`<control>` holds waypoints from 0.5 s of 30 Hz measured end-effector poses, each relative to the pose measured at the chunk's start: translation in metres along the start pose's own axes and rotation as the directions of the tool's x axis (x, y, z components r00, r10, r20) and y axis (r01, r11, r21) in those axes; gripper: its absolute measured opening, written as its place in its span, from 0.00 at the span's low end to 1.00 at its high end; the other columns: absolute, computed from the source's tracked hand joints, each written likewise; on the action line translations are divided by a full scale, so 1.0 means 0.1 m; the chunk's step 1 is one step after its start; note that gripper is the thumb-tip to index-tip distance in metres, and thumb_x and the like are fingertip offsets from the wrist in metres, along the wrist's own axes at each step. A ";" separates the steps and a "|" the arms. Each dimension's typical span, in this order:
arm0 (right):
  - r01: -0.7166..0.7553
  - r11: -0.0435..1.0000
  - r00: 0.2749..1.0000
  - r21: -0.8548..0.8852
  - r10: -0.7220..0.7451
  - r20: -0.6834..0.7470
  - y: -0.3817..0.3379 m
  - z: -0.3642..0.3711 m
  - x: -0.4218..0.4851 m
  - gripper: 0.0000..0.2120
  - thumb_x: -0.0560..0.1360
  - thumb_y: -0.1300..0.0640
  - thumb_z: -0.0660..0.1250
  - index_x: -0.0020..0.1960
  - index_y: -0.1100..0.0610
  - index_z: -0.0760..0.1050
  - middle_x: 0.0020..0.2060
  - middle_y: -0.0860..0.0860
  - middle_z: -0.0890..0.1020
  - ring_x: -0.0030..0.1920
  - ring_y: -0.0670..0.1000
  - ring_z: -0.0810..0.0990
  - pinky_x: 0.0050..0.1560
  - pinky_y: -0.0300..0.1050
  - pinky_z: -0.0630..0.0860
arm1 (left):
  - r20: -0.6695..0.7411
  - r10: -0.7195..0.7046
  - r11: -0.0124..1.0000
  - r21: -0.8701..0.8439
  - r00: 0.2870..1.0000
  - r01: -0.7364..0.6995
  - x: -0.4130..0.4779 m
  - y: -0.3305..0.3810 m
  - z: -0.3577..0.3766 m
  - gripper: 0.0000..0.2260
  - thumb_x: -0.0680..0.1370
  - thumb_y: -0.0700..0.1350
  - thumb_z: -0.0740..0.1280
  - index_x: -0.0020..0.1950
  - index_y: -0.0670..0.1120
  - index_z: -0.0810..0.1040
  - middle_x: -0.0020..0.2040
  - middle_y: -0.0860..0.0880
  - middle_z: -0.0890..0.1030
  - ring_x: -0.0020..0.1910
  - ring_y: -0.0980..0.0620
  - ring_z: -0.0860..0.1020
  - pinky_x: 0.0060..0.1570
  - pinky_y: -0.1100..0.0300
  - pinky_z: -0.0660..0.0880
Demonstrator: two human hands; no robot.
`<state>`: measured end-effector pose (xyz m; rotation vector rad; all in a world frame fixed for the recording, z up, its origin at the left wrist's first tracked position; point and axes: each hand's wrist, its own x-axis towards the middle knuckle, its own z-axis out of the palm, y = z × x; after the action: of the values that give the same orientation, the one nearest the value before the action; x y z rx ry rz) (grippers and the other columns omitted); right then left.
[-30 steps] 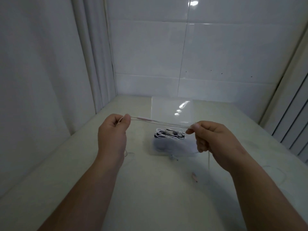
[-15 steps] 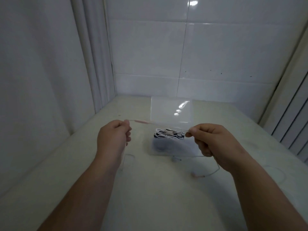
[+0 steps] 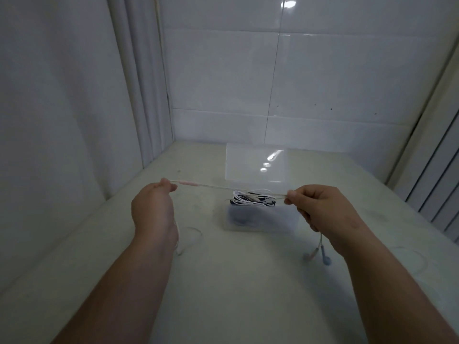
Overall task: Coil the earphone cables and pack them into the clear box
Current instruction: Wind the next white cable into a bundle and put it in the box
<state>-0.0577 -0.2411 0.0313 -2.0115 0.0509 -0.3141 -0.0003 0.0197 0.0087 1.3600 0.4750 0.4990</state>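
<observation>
Head view: both hands, left point(image 3: 152, 207) and right point(image 3: 323, 211), pinch a pale cable point(image 3: 223, 187) stretched taut between them above the tabletop point(image 3: 236, 281). Its earbuds point(image 3: 320, 255) dangle below the right hand; the open clear box point(image 3: 258, 217) behind holds coiled cables point(image 3: 253, 198).

Both arms are bare all the way up to the bottom edge of the shot, no sleeves showing. Left hand point(image 3: 152, 209) and right hand point(image 3: 327, 212) are plain too: no rings, watch, bracelets or gloves visible anywhere.
</observation>
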 end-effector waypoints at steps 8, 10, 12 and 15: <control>0.076 0.996 0.997 0.046 -0.077 0.010 -0.04 0.04 -0.04 0.11 0.77 0.55 0.66 0.39 0.57 0.82 0.19 0.40 0.70 0.21 0.40 0.64 0.30 0.39 0.61 | 0.302 0.430 0.496 0.708 0.851 -0.502 -0.15 -0.03 -0.05 0.25 0.75 0.42 0.63 0.71 0.58 0.69 0.63 0.46 0.74 0.61 0.42 0.72 0.59 0.49 0.69; 0.088 0.996 0.996 0.033 -0.089 0.022 -0.06 0.04 -0.06 0.11 0.78 0.55 0.66 0.40 0.57 0.82 0.19 0.40 0.70 0.21 0.40 0.65 0.30 0.38 0.61 | 0.386 0.484 0.326 0.753 0.786 -0.571 -0.23 -0.01 -0.02 0.17 0.76 0.44 0.65 0.63 0.58 0.75 0.60 0.48 0.76 0.59 0.43 0.72 0.56 0.50 0.68; 0.106 0.994 0.993 -0.002 -0.106 0.046 -0.09 0.03 -0.07 0.11 0.78 0.56 0.65 0.41 0.56 0.82 0.18 0.39 0.71 0.21 0.40 0.67 0.29 0.34 0.62 | 0.459 0.518 0.312 0.684 0.722 -0.659 -0.25 0.00 0.02 0.08 0.75 0.48 0.68 0.53 0.56 0.80 0.51 0.51 0.80 0.52 0.45 0.76 0.52 0.52 0.70; 0.129 0.991 0.989 -0.032 -0.126 0.078 -0.11 0.05 -0.10 0.10 0.78 0.57 0.66 0.41 0.56 0.83 0.18 0.39 0.71 0.21 0.40 0.66 0.25 0.29 0.63 | 0.551 0.579 0.464 0.383 0.600 -0.799 -0.28 -0.05 0.07 0.06 0.73 0.51 0.70 0.48 0.53 0.83 0.42 0.56 0.80 0.43 0.52 0.77 0.46 0.57 0.73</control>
<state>-0.0672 -0.2302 0.0371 -2.0657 -0.1207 -0.3196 -0.0186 -0.0030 0.0055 2.2500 -0.3322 0.8045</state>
